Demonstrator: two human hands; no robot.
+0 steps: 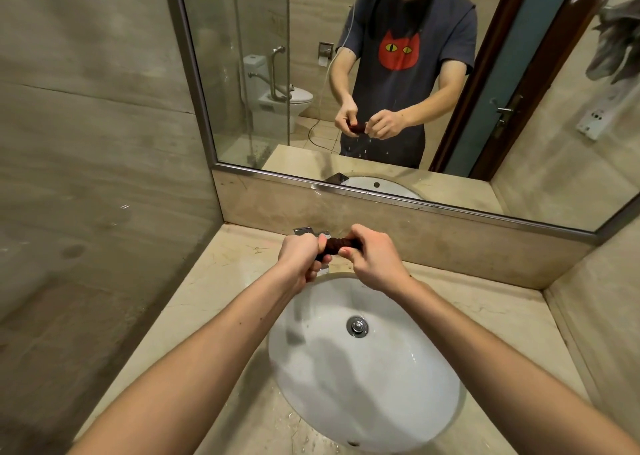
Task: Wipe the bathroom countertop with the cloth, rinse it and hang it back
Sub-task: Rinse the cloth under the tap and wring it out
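Dark maroon wet cloth, twisted into a tight roll at frame centre above the white oval sink; left hand and right hand gripped its ends; soft, limp, likely slippery.

Warm dim indoor light, soft shadows in sink, wide-angle edge distortion

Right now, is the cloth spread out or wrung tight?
Wrung tight: the cloth is a twisted roll, gripped at each end by the left hand and right hand.

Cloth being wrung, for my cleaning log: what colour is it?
Dark maroon-brown cloth, seen best in the head view.
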